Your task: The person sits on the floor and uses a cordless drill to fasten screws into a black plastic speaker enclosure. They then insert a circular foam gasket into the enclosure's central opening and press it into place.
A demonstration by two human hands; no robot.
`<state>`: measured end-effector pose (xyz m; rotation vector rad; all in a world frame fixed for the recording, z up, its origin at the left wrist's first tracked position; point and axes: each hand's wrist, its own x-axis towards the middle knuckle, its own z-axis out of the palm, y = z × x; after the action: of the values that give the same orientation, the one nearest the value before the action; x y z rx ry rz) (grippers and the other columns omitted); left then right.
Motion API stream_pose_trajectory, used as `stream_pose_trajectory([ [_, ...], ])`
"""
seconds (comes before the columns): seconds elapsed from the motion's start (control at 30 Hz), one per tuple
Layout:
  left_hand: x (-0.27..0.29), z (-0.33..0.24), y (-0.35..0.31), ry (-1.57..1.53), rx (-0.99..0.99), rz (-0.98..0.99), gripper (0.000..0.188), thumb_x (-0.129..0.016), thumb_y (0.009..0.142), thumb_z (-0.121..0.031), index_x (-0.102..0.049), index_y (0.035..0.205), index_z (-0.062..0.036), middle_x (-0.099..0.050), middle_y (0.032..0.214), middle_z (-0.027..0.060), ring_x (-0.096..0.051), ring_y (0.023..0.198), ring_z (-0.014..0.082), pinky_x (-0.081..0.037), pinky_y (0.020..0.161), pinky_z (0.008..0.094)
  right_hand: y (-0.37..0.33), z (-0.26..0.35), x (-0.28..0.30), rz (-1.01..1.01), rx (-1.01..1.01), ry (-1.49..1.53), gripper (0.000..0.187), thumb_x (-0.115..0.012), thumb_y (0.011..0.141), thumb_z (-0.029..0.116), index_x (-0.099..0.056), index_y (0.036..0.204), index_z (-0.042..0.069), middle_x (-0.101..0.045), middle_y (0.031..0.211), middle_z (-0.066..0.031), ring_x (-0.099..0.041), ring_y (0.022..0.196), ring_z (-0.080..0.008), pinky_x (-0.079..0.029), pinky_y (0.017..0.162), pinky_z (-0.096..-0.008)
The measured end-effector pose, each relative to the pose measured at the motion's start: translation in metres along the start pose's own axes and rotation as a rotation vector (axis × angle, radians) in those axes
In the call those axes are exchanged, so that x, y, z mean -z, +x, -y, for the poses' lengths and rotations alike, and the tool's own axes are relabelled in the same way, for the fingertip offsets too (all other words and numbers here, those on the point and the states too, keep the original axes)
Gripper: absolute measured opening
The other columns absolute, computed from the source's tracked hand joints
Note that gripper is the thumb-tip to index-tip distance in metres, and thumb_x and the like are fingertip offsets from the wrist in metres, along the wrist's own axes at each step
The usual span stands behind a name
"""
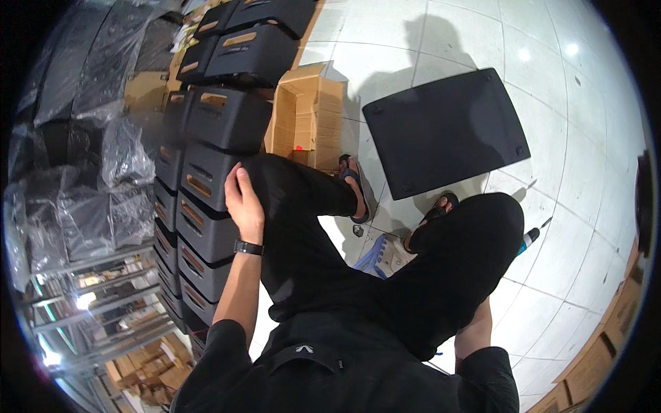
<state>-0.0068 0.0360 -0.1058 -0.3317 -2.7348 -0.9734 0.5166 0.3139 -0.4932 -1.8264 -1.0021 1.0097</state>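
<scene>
My left hand (244, 201) rests on the outer side of my left knee, fingers extended and holding nothing. A black strap is on that wrist. Beside it rises a stack of dark grey cabinets (208, 224) with slot-shaped openings. Only my right forearm (475, 329) shows; the hand is hidden beneath my right thigh. On the floor in front of my feet lies a black box-like piece (444, 131), with small round feet near its corners. Past my right knee a teal-and-black power drill (530, 238) shows in part, its bit pointing outward.
An open cardboard box (308, 113) stands between the stack and my left foot. Between my feet lies a whitish bag (391, 256) with blue cord or trim. Plastic-wrapped dark goods (82, 206) fill the left side. Cartons (592, 365) line the right edge.
</scene>
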Motion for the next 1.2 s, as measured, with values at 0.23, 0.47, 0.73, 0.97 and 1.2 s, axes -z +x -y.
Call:
stream_pose_trajectory([
  [0.23,0.025,0.038,-0.01,-0.286,0.003,-0.034,0.037,-0.051,0.111,-0.03,-0.065,0.122,0.0028,-0.067,0.133,0.0189,-0.061,0.127,0.0296,-0.043,0.11,0.0391,0.044,0.055,0.065,0.465,-0.318,-0.314,0.034,-0.066,0.103,0.025,-0.068,0.126,0.0,-0.074,0.106,-0.0114,-0.07,0.09,-0.0208,-0.059,0.08,-0.0334],
  [0.47,0.039,0.058,-0.011,-0.506,0.236,-0.088,0.03,-0.048,0.111,-0.026,-0.06,0.101,-0.0005,-0.065,0.135,0.016,-0.058,0.117,0.022,-0.04,0.107,0.0352,0.178,0.214,0.087,1.068,-0.525,-0.727,0.034,-0.063,0.104,0.026,-0.067,0.126,0.0,-0.073,0.104,-0.0117,-0.071,0.087,-0.0202,-0.059,0.077,-0.033],
  [0.73,0.039,0.052,0.05,-0.656,0.367,0.137,0.025,-0.057,0.109,-0.032,-0.063,0.108,-0.0078,-0.072,0.119,0.0093,-0.061,0.117,0.0151,-0.043,0.103,0.0345,0.052,0.456,-0.219,0.887,0.703,-0.669,0.046,-0.063,0.105,0.034,-0.06,0.143,0.008,-0.072,0.115,-0.0077,-0.065,0.104,-0.016,-0.052,0.09,-0.0325],
  [0.97,-0.046,0.004,0.199,-0.793,0.457,0.487,0.034,-0.058,0.105,-0.036,-0.066,0.12,-0.0075,-0.074,0.112,0.0025,-0.065,0.105,0.0141,-0.047,0.095,0.0309,-0.064,0.405,-0.423,1.34,1.235,-1.25,0.053,-0.064,0.097,0.052,-0.075,0.116,0.003,-0.072,0.106,-0.0222,-0.068,0.107,-0.0406,-0.056,0.085,-0.0507],
  [1.2,-0.087,-0.044,0.144,-0.653,0.056,0.751,0.026,-0.072,0.097,-0.026,-0.071,0.107,-0.002,-0.072,0.088,0.0063,-0.068,0.073,0.0143,-0.055,0.07,0.0309,-0.056,0.426,-0.398,1.536,1.283,-1.381,0.09,-0.08,0.065,0.073,-0.076,0.107,-0.006,-0.073,0.087,-0.0272,-0.072,0.089,-0.0451,-0.056,0.081,-0.0491],
])
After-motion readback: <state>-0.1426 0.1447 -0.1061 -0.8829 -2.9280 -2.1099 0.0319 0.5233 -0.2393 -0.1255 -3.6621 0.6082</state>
